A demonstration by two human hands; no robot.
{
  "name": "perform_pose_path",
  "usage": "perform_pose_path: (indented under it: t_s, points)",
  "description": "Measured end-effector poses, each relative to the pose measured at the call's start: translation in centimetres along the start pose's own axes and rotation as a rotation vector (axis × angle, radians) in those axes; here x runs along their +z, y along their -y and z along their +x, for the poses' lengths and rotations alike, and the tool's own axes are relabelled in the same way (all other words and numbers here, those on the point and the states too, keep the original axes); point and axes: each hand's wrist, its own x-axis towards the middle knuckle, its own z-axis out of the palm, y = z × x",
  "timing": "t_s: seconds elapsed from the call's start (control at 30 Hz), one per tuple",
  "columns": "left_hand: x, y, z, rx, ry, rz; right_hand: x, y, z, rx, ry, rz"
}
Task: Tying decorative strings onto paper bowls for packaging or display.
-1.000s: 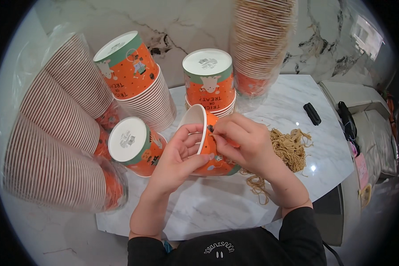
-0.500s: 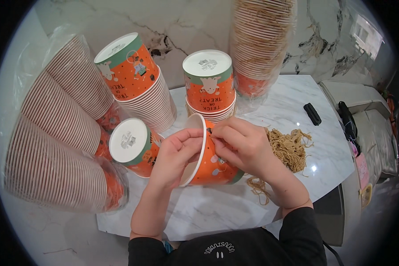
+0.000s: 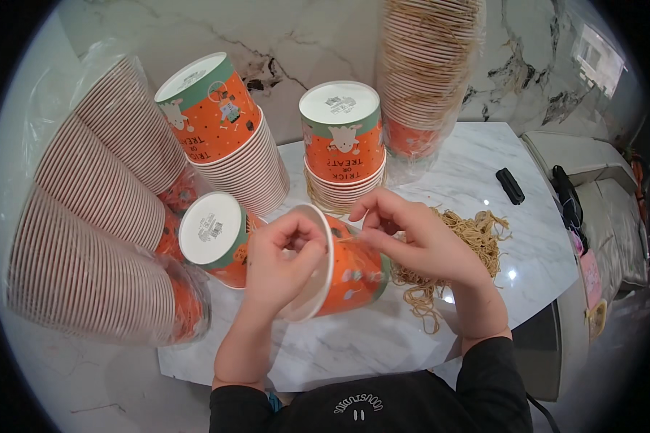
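Note:
An orange paper tub (image 3: 354, 270) with a green band lies tipped on its side, its white-rimmed mouth toward the left. My left hand (image 3: 285, 256) is closed on its rim, the fingertips partly hidden inside the mouth. Beside the tub's upper wall is my right hand (image 3: 412, 234), fingers curled in and off the printed surface. A faint thin line runs near its thumb, too fine to name. Right by this hand lies a loose heap of tan string (image 3: 477, 238), with some strands (image 3: 424, 307) trailing toward the near side.
Upside-down stacks of matching tubs stand behind, one at left (image 3: 231, 144) and one at centre (image 3: 343, 148). A shorter tub (image 3: 213, 231) stands left. Plastic-wrapped stacks (image 3: 94, 267) lean at far left; a tall string-wound stack (image 3: 430, 72) rises behind. A black clip-like object (image 3: 509, 186) lies right.
My right hand has drawn back to the right from the tub's wall, its fingers loosening. The tub has turned and shifted slightly left and nearer, with my left hand still on its rim.

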Motion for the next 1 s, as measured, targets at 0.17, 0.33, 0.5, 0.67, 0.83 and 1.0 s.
perform_pose_path:
  t_s: [0.17, 0.33, 0.5, 0.67, 0.83, 1.0]
  points:
    - [0.6, -2.8, -1.7, 0.145, -0.078, 0.109, 0.7, 0.6, -0.4, -0.003, 0.016, 0.174]
    - [1.7, -4.5, -3.2, 0.215, -0.068, 0.235, 3.1, 0.6, -0.7, -0.4, -0.12, -0.048]
    - [0.8, -4.9, -3.3, 0.314, 0.024, 0.294, 3.5, 1.0, -1.1, -0.372, -0.109, -0.068]
    - [-0.7, -5.1, -2.3, 0.393, 0.181, 0.28, 3.3, 0.7, -1.0, -0.407, 0.072, 0.021]
    - [-2.0, -4.0, -1.1, 0.099, 0.522, -0.06, 2.8, 0.4, -0.7, -0.527, 0.12, 0.075]
    - [-2.3, -3.0, 0.1, 0.153, 0.593, 0.065, 2.4, 0.3, -0.6, -0.642, -0.116, -0.237]
